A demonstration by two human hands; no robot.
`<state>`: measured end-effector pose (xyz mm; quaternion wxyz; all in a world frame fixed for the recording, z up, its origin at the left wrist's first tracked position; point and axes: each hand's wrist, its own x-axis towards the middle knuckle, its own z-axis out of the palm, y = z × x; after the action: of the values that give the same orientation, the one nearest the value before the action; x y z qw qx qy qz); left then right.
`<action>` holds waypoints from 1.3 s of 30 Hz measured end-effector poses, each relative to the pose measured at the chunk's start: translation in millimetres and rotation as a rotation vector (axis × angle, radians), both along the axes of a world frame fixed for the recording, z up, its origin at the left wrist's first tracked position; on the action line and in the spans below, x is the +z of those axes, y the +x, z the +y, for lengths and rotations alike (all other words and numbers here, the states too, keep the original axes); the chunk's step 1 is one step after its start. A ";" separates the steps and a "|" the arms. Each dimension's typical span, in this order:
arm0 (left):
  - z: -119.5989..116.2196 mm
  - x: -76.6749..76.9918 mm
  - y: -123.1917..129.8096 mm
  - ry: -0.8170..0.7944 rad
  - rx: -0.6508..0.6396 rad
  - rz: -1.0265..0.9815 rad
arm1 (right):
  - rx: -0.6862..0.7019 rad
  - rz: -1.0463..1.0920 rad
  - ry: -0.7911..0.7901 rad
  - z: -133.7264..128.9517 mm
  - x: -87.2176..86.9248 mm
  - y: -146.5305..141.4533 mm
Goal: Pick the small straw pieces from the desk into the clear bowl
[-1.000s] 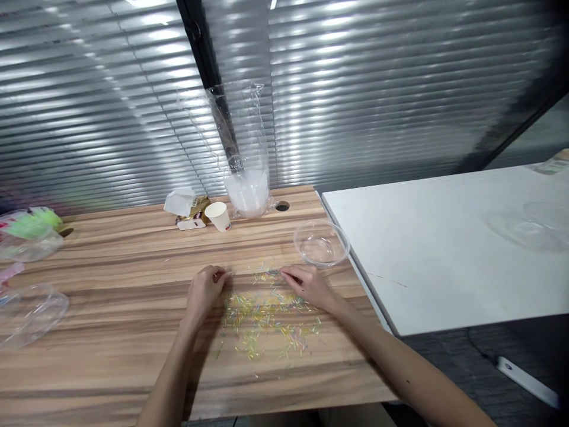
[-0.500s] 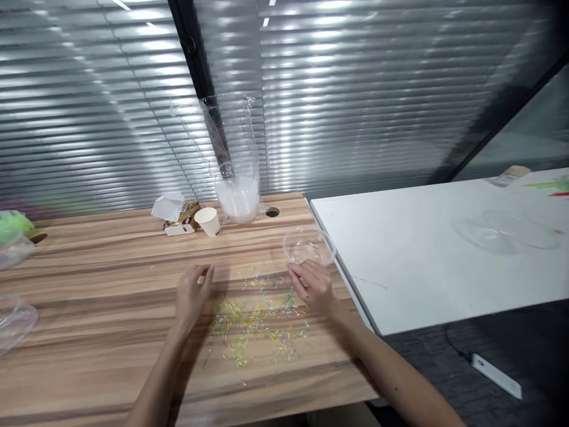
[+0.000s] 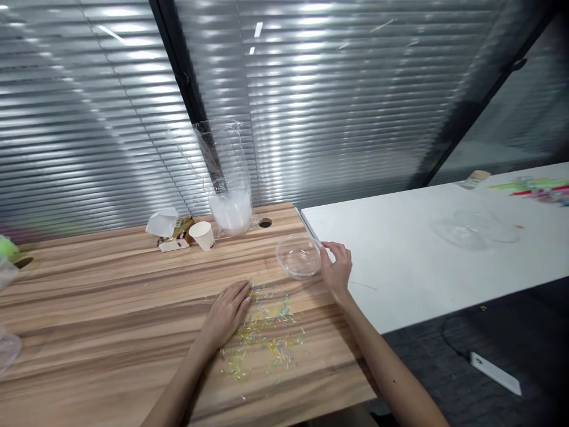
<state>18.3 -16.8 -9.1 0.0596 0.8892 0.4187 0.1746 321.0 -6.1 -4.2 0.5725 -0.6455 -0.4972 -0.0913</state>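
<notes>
Small thin bits (image 3: 269, 323), yellow, green and bluish like cut straw pieces, lie scattered over the wood-grain tabletop (image 3: 133, 332). My left hand (image 3: 226, 311) rests flat, palm down, against the left side of the scatter, its fingers stretched out. A clear plastic bowl (image 3: 299, 264) stands upright just behind the bits, with nothing visible inside. At its right rim my right hand (image 3: 338, 267) pinches the edge between thumb and fingers, close to the seam between the two tables.
A paper cup (image 3: 203, 235), a tissue pack (image 3: 173, 232) and a clear bag of white bowls (image 3: 232, 207) stand at the back. On the white table (image 3: 377, 255) to the right lie clear lids (image 3: 471, 230) and coloured strips (image 3: 537, 190).
My left hand has moved right and flattened against the bits. My right hand has moved from in front of the bowl to its right rim and taken hold. The view has turned slightly right.
</notes>
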 end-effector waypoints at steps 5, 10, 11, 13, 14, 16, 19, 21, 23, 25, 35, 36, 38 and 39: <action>1.2 -0.2 -1.6 -0.037 -0.002 0.013 | 0.073 0.034 -0.046 4.4 -9.3 -3.8; 2.4 -0.8 -4.4 -0.056 -0.010 0.010 | 0.142 0.086 -0.050 6.8 -12.8 -6.8; 2.5 -0.8 -4.4 -0.057 -0.019 0.011 | 0.151 0.091 -0.049 7.2 -13.1 -6.9; 2.6 -1.1 -4.1 -0.056 -0.047 0.016 | 0.168 0.100 -0.046 7.8 -13.3 -7.1; 2.8 -1.4 -4.0 -0.056 -0.065 0.024 | 0.172 0.101 -0.042 8.0 -13.4 -7.3; 3.4 -2.4 -4.1 -0.057 -0.094 0.043 | 0.171 0.097 -0.032 8.3 -13.6 -8.0; 4.7 -4.8 -5.5 -0.047 -0.106 0.062 | 0.185 0.099 -0.032 8.7 -14.2 -9.2; 5.6 -6.2 -6.7 -0.031 -0.101 0.066 | 0.229 0.110 -0.047 8.8 -14.6 -10.1; 6.3 -7.0 -7.2 -0.012 -0.091 0.069 | 0.293 0.115 -0.066 8.7 -14.8 -11.0; 6.8 -7.3 -6.9 0.006 -0.081 0.066 | 0.360 0.104 -0.075 8.3 -14.6 -12.6; 9.9 -9.4 -6.2 0.021 -0.103 0.089 | 0.501 -0.193 0.140 -2.9 -5.4 -28.4; 10.4 -9.7 -6.7 0.017 -0.111 0.097 | 0.508 -0.222 0.157 -4.0 -4.8 -29.7; 11.2 -9.8 -7.6 0.007 -0.124 0.114 | 0.530 -0.262 0.180 -5.6 -4.5 -31.7; 11.3 -9.6 -8.0 0.004 -0.130 0.120 | 0.542 -0.271 0.186 -6.0 -4.8 -32.5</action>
<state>10.3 -5.5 -18.6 0.0439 0.9234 0.3627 0.1178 288.5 -12.0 -9.0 0.5609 -0.4166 -0.7124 -0.0658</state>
